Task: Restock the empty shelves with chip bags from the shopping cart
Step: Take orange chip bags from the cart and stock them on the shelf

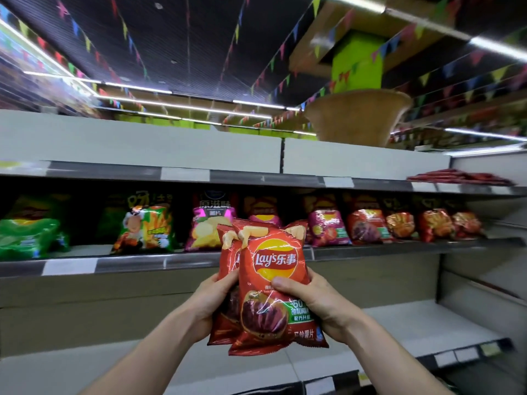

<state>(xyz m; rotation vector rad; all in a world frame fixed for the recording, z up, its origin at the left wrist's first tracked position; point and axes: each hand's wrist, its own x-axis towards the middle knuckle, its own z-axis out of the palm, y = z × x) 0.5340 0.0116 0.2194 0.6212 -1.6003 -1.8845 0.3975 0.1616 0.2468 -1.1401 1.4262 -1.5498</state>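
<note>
Free lower shelf (413, 323), bag-lined middle shelf (399, 248)

A large woven basket (356, 118) sits far right, above the top shelf, under a bright green pillar (358, 61). Strings of coloured pennant flags (281, 49) cross the dark slatted ceiling (199, 38). White light strips (182, 105) run left to right.

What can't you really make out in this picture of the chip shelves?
Head view only:
- Rear red bag: mostly covered by the front Lay's bag.
- Fingers of left hand and right hand: behind the bags.
- Shelf price labels: blurred, unreadable.
- Green bags at left: blurred.
- Shopping cart: out of frame.
</note>
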